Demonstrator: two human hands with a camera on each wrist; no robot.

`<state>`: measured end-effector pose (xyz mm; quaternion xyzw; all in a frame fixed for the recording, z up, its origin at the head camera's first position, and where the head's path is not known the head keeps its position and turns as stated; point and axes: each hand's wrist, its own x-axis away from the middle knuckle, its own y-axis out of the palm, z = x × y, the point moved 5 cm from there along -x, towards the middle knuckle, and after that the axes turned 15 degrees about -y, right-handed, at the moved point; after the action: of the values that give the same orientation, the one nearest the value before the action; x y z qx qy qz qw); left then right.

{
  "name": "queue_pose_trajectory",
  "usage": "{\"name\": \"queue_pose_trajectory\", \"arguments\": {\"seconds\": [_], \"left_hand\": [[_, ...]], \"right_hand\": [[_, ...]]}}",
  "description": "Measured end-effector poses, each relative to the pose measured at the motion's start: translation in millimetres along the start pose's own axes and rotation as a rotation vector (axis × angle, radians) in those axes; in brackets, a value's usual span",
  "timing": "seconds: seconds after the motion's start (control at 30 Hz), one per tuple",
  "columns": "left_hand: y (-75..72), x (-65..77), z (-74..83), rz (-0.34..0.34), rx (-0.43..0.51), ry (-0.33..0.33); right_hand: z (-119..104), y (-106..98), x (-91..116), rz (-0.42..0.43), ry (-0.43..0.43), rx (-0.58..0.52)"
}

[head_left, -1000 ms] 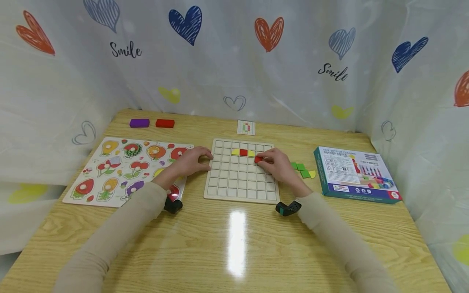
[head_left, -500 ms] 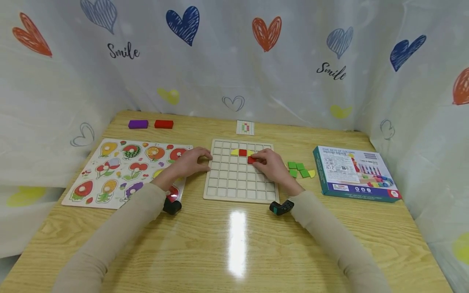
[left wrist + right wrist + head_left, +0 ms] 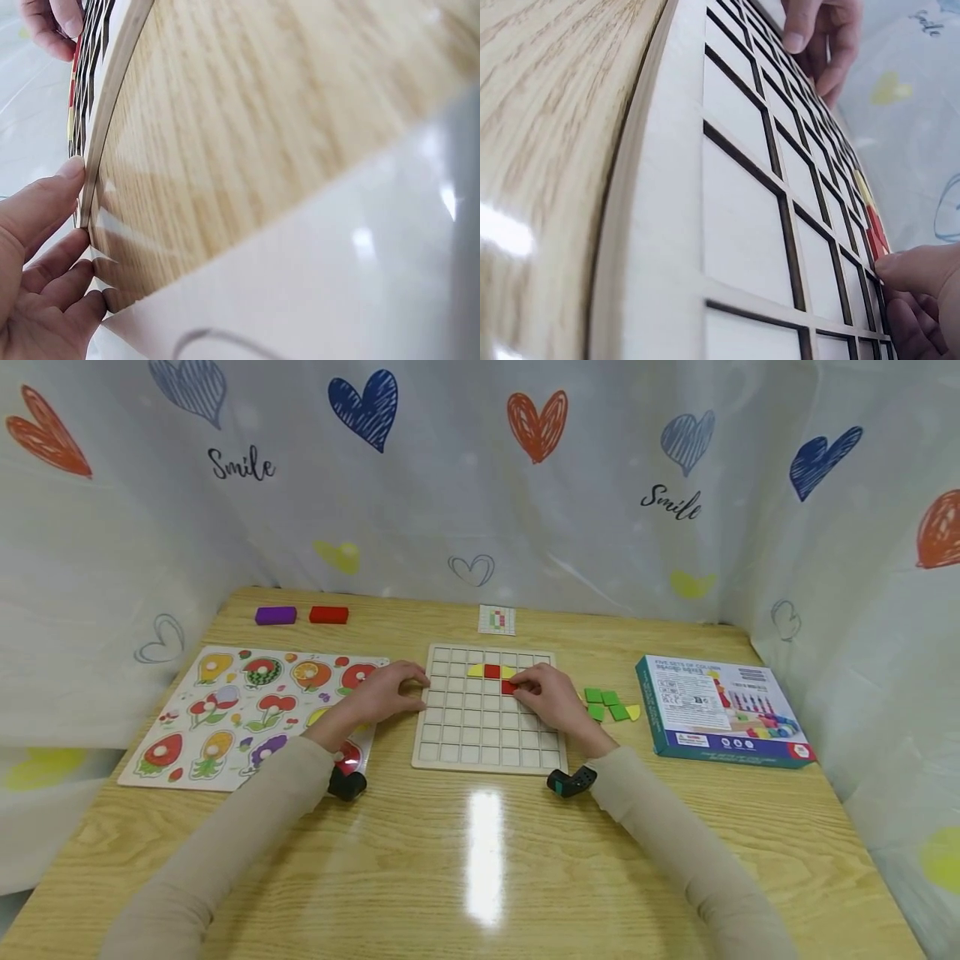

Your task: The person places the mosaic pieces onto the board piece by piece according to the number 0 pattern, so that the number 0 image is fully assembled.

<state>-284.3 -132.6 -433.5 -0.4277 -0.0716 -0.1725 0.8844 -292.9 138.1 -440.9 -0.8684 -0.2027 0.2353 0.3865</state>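
A wooden grid board (image 3: pixel 471 737) lies in the middle of the table. My left hand (image 3: pixel 386 693) holds its left edge, thumb and fingertips at the rim in the left wrist view. Thumb and fingers of my right hand (image 3: pixel 555 697) pinch a red square tile (image 3: pixel 508 687) at a cell in the third row. Just above and left of it, another red square tile (image 3: pixel 492 671) sits in the second row. Yellow rounded tiles flank that one, the left yellow tile (image 3: pixel 476 671) in full view and the right yellow tile (image 3: pixel 508 672) partly covered by my right fingers.
Several green square tiles (image 3: pixel 610 698) and a yellow rounded piece (image 3: pixel 633 712) lie right of the board. Beyond them is a boxed toy set (image 3: pixel 723 710). A fruit puzzle board (image 3: pixel 180 718) lies left, a pattern card (image 3: pixel 497 620) behind. Purple (image 3: pixel 276 616) and red blocks (image 3: pixel 328 615) stand back left.
My right hand has carried the red square tile left across the board, to a cell below and right of the placed red one. The left hand has stayed at the board's edge.
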Motion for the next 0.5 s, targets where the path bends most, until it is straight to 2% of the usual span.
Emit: {"name": "queue_pose_trajectory", "arguments": {"seconds": [0.33, 0.5], "left_hand": [[-0.2, 1.0, 0.3, 0.005, -0.001, 0.023], [-0.2, 0.2, -0.8, 0.010, 0.003, 0.031]], "right_hand": [[2, 1, 3, 0.005, -0.004, -0.016], [3, -6, 12, 0.086, -0.010, -0.069]]}}
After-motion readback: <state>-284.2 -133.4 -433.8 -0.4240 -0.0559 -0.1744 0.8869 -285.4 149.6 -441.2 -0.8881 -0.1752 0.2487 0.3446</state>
